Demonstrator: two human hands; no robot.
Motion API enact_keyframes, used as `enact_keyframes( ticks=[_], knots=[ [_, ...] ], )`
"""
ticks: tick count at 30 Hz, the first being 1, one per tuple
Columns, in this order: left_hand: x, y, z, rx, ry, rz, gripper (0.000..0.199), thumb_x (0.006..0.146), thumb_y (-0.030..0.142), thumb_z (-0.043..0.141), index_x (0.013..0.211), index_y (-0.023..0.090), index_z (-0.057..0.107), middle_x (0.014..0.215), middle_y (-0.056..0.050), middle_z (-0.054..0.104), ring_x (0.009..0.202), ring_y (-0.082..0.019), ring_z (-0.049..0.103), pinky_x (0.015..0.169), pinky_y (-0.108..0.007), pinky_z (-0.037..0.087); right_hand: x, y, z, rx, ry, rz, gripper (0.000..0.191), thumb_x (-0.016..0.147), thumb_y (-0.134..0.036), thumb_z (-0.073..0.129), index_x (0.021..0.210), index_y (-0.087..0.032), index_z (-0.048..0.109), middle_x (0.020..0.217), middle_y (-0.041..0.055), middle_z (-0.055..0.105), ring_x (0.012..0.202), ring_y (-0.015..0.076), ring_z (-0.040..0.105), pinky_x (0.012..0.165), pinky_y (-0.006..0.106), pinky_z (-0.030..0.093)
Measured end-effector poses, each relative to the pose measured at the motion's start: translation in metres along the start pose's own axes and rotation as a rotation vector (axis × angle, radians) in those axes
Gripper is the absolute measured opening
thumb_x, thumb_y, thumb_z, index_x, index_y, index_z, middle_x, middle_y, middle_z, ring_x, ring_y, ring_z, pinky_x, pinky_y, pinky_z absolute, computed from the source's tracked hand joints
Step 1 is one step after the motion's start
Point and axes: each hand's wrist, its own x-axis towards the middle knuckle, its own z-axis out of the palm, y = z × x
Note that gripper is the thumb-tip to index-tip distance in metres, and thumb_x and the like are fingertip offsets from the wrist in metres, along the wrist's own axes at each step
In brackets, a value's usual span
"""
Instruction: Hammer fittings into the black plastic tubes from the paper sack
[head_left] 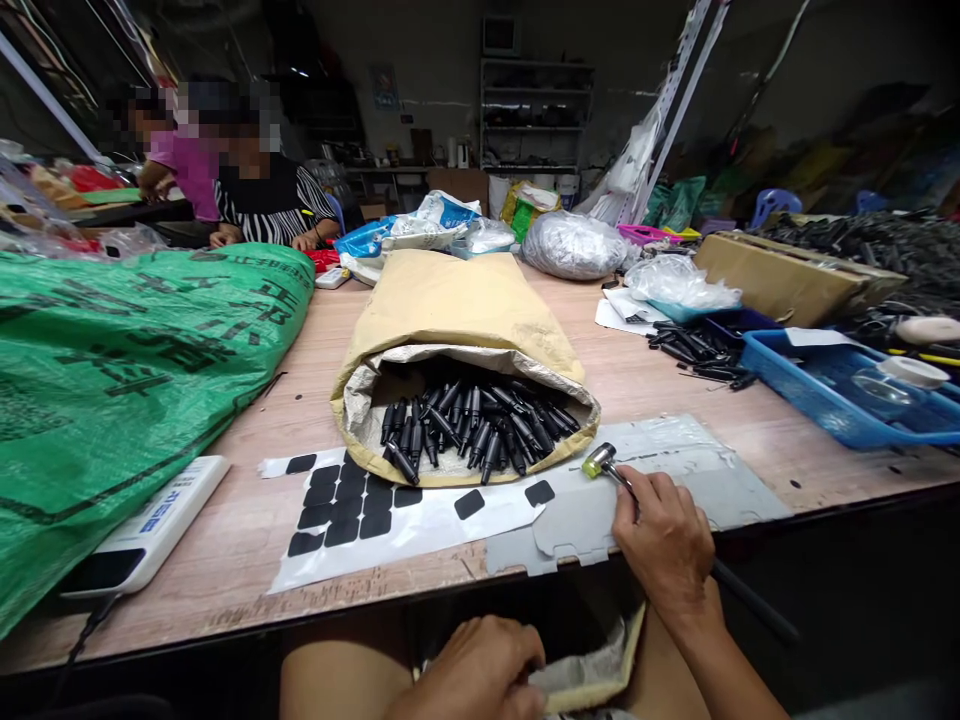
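Observation:
In my right hand is a small hammer with a yellow-green face, its head just above a grey sheet at the table's front edge. My left hand is low over my lap with its fingers curled; whatever they may hold is hidden. Below the table edge, a second paper sack gapes between my legs, next to that hand. On the table lies a tan paper sack, its mouth towards me, full of black tapered plastic parts. Black rounded-square stickers on a white backing sheet lie before it.
A green woven sack and a white electronic device stand at left. On the right are a blue tray, loose black parts and a cardboard box. Two people sit at the back left beyond plastic bags.

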Motion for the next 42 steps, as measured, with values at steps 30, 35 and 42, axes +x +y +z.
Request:
enact_keyframes(
  ticks=[30,35,42],
  knots=[
    [0.014,-0.014,-0.119,0.211,0.779,0.145,0.011,0.086,0.021,0.066,0.096,0.023,0.067,0.095,-0.004,0.069,0.094,-0.025,0.057,0.084,-0.039,0.045,0.002,-0.002,-0.002,0.03,-0.017,0.01,0.025,0.095,-0.02,0.055,0.117,-0.022,0.069,0.092,0.005,0.065,0.086,0.022,0.053,0.074,0.035,0.033],
    [0.045,0.0,-0.08,0.058,0.715,0.137,0.016,0.083,0.015,0.07,0.097,0.023,0.068,0.095,-0.004,0.068,0.096,-0.025,0.056,0.086,-0.039,0.046,0.002,-0.003,-0.003,0.039,-0.026,0.014,0.026,0.096,-0.021,0.055,0.118,-0.023,0.068,0.093,0.005,0.065,0.087,0.022,0.053,0.074,0.035,0.034],
    [0.048,-0.005,-0.076,0.058,0.791,0.14,0.023,0.079,0.022,0.08,0.101,0.021,0.072,0.094,-0.004,0.067,0.094,-0.025,0.056,0.086,-0.039,0.045,0.004,0.007,-0.001,0.18,-0.091,0.034,0.026,0.098,-0.022,0.052,0.117,-0.023,0.07,0.095,0.0057,0.067,0.089,0.0217,0.058,0.078,0.034,0.04]
  ],
)
